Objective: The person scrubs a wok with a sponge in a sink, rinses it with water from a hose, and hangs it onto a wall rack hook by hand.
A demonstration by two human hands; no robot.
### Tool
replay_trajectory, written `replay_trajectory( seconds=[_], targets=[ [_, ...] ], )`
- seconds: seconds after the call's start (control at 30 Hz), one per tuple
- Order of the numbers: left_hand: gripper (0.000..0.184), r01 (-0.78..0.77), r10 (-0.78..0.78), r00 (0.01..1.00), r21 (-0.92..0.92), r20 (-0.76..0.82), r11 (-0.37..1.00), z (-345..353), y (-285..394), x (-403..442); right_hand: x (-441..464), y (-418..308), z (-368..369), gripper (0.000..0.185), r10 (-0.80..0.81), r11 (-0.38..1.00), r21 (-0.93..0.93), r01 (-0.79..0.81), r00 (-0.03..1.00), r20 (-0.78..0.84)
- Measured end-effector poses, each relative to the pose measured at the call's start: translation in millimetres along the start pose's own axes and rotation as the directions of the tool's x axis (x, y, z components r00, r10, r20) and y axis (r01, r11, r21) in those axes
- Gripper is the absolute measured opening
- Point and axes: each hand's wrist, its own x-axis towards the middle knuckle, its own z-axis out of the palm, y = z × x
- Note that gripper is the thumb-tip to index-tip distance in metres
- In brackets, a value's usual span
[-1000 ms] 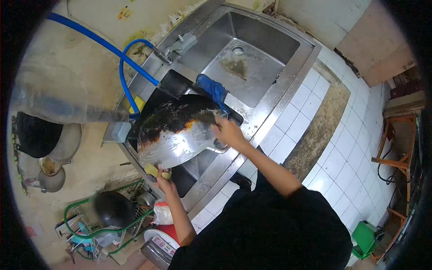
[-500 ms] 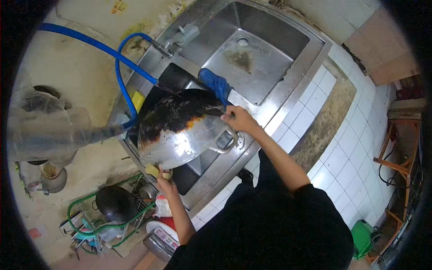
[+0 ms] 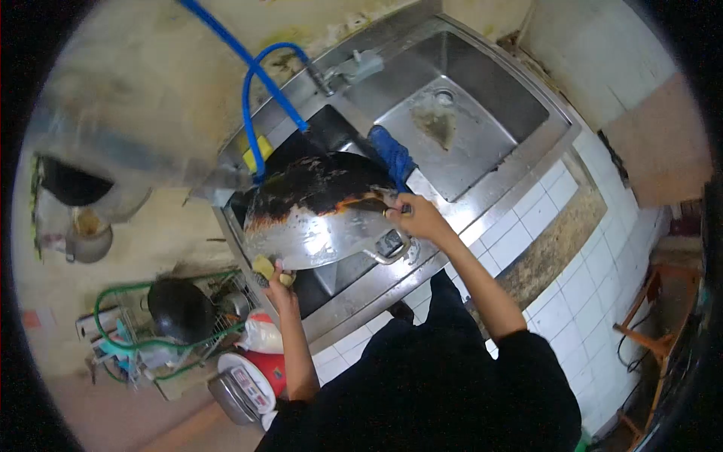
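A large metal wok (image 3: 324, 235) with a loop handle lies tilted over the left sink basin, its upper part burnt black and its lower part bare silver. My right hand (image 3: 418, 218) is closed round the handle of a flat, dark scraper (image 3: 367, 205), whose blade lies against the wok near the edge of the burnt area. At the wok's lower left rim, my left hand (image 3: 283, 295) is closed on a yellow sponge (image 3: 263, 267). Whether its fingers also grip the rim I cannot tell.
A blue hose (image 3: 282, 98) hangs over the left basin (image 3: 312, 297). A blue cloth (image 3: 393, 154) drapes over the divider beside the right basin (image 3: 482, 113). Another yellow sponge (image 3: 258, 153) sits behind the wok. A rack (image 3: 218, 290) holding a black pan (image 3: 181, 310) stands lower left.
My view has shifted, so the sink appears further right. The scraper's blade now shows more plainly, reaching left across the burnt edge. Both hands keep their hold.
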Motion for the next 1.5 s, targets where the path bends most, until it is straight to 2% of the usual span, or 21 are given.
replay_trajectory(
  seconds=[0.07, 0.13, 0.2, 0.27, 0.37, 0.4, 0.47, 0.53, 0.63, 0.73, 0.93, 1.0, 1.03, 1.13, 1.2, 1.23, 1.27, 1.33, 1.4, 1.47, 1.5],
  targets=[
    [0.02, -0.055, 0.055, 0.998, 0.008, -0.036, 0.998, -11.9, -9.3, 8.7, -11.5, -30.4, 12.4, 0.028, 0.0, 0.999, -0.05, 0.002, 0.999, 0.039],
    [0.021, -0.148, 0.15, 0.989, 0.096, -0.008, 0.984, -12.7, -14.1, 10.7, -11.8, -66.2, 27.6, 0.027, -0.028, 0.984, -0.181, 0.005, 0.992, -0.121],
    [0.023, -0.136, 0.137, 0.99, 0.038, -0.027, 0.99, -12.5, -13.1, 11.9, 12.4, -71.0, 54.7, 0.029, -0.13, 0.972, -0.214, 0.097, 0.981, -0.145],
    [0.042, -0.118, 0.115, 0.987, -0.02, -0.11, 0.993, 1.5, -4.9, 1.1, 58.5, -77.3, 71.6, 0.029, -0.058, 0.956, -0.292, 0.017, 0.989, -0.134],
    [0.05, -0.137, 0.13, 0.975, -0.027, -0.18, 0.99, 10.7, 1.1, -21.3, 134.7, -63.7, 81.4, 0.027, 0.016, 0.904, -0.423, -0.065, 0.993, -0.12],
    [0.052, -0.161, 0.145, 0.962, -0.053, -0.23, 0.986, 21.8, 8.5, -20.6, 129.3, -68.5, 71.4, 0.027, -0.117, 0.92, -0.384, 0.071, 0.988, -0.097],
    [0.057, -0.185, 0.175, 0.965, -0.038, -0.195, 0.982, 23.5, 15.1, -22.7, 76.8, -116.6, 49.8, 0.025, -0.166, 0.94, -0.306, 0.148, 0.986, -0.033],
    [0.058, -0.124, 0.119, 0.989, -0.048, -0.093, 0.991, 8.3, 4.6, -11.4, 26.2, -133.8, 54.6, 0.025, -0.182, 0.901, -0.391, 0.188, 0.982, 0.052],
    [0.055, -0.209, 0.2, 0.972, -0.068, -0.127, 0.975, 25.7, 18.7, -24.9, 8.3, -154.5, 89.6, 0.026, -0.143, 0.83, -0.538, 0.148, 0.988, 0.051],
    [0.056, -0.201, 0.193, 0.976, -0.08, -0.097, 0.976, 16.4, 5.7, -14.4, 59.9, -131.3, 108.2, 0.026, -0.25, 0.869, -0.442, 0.223, 0.968, -0.002],
    [0.063, -0.195, 0.182, 0.973, -0.086, -0.14, 0.977, 13.4, 4.7, -15.2, 25.2, -156.8, 93.6, 0.028, -0.144, 0.86, -0.49, 0.146, 0.989, 0.043],
    [0.068, -0.177, 0.168, 0.981, -0.096, -0.096, 0.98, 17.6, 14.5, -25.0, 23.5, -170.7, 108.7, 0.027, -0.022, 0.832, -0.554, 0.027, 1.0, 0.015],
    [0.068, -0.175, 0.167, 0.983, -0.093, -0.081, 0.98, 18.1, 14.7, -24.5, 48.7, -155.1, 119.0, 0.03, -0.099, 0.848, -0.525, 0.071, 0.995, -0.026],
    [0.071, -0.116, 0.113, 0.99, -0.031, -0.087, 0.993, 10.1, 5.5, -19.3, 133.9, -99.0, 118.3, 0.034, 0.011, 0.869, -0.488, -0.084, 0.988, -0.151],
    [0.069, -0.324, 0.32, 0.937, -0.006, -0.142, 0.946, 4.4, -11.1, -5.8, 177.7, -54.6, 88.1, 0.037, 0.113, 0.879, -0.455, -0.143, 0.989, -0.094],
    [0.071, -0.222, 0.215, 0.968, -0.044, -0.131, 0.974, 11.3, 0.1, -14.7, 176.1, -65.5, 70.4, 0.037, 0.064, 0.893, -0.441, -0.087, 0.996, -0.065],
    [0.068, -0.315, 0.325, 0.935, 0.084, -0.143, 0.945, 1.2, -15.8, -0.8, 167.8, -70.0, 56.0, 0.038, 0.03, 0.902, -0.43, -0.04, 0.999, -0.03],
    [0.067, -0.157, 0.155, 0.984, -0.017, -0.091, 0.987, 8.7, -1.9, -16.9, 182.0, -72.7, 57.1, 0.037, 0.006, 0.897, -0.442, 0.016, 0.999, 0.049],
    [0.066, -0.216, 0.222, 0.966, 0.058, -0.131, 0.975, 13.8, -3.8, -17.4, 195.1, -83.2, 70.8, 0.035, -0.12, 0.884, -0.437, 0.167, 0.984, 0.133],
    [0.072, -0.266, 0.288, 0.932, 0.125, -0.221, 0.956, 9.7, -8.4, -15.1, 202.0, -100.5, 76.7, 0.037, -0.004, 0.858, -0.513, 0.035, 0.998, 0.061],
    [0.074, -0.286, 0.305, 0.939, 0.13, -0.16, 0.949, 2.3, -12.5, -9.5, 205.6, -102.1, 69.6, 0.037, -0.008, 0.861, -0.507, 0.041, 0.998, 0.067]
  ],
)
